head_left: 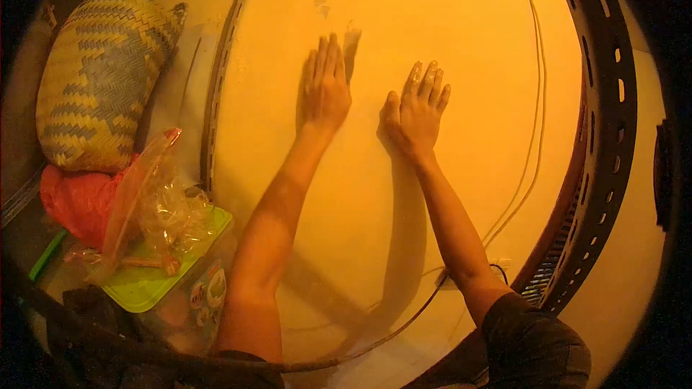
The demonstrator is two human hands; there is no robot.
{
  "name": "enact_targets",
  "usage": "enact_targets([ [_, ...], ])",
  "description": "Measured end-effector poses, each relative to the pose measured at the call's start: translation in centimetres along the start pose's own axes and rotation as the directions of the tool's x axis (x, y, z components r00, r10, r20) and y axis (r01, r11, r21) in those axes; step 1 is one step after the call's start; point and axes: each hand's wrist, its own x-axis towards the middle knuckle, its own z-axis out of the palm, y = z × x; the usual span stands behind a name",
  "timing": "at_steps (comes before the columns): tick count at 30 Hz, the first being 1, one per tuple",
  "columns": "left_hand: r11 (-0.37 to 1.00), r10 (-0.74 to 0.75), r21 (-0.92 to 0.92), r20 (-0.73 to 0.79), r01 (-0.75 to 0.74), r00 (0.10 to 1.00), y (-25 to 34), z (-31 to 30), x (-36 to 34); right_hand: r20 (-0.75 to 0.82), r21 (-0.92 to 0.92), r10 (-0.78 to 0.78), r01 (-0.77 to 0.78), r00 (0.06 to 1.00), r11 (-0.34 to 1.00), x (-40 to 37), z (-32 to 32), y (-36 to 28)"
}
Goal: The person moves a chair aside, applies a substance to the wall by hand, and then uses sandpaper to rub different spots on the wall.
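My left hand (329, 95) is raised against the pale wall (461, 21), its fingers straight and close together, pointing up. A dark mark or shadow lies right beside its fingertips. Lower and to the right, my right hand (419, 115) reaches to the same wall with its fingers spread and its thumb held apart. A wet, whitish smear coats its index and middle fingertips. Neither hand shows an object in it. Above my left hand, the wall has a small rough patch (322, 7).
On the left a woven bag (101, 86) rests over a red plastic bag (79, 202), beside clear plastic wrapping (173, 209) on a green lid (144, 297). A slotted metal upright (613, 101) stands at right. A thin cable (539, 65) runs down the wall; a dark cable crosses below.
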Motion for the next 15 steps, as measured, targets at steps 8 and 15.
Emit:
enact_targets([
  [8,0.998,-0.058,0.024,0.049,0.057,0.997,2.5,-1.2,-4.4,0.005,0.035,0.017,-0.017,1.0,0.999,0.0,-0.2,-0.1],
  [15,0.997,0.057,0.032,0.21,-0.065,0.976,3.6,-0.7,-1.9,-0.018,-0.017,-0.006,0.005,1.0,1.0,0.2,0.4,0.3],
])
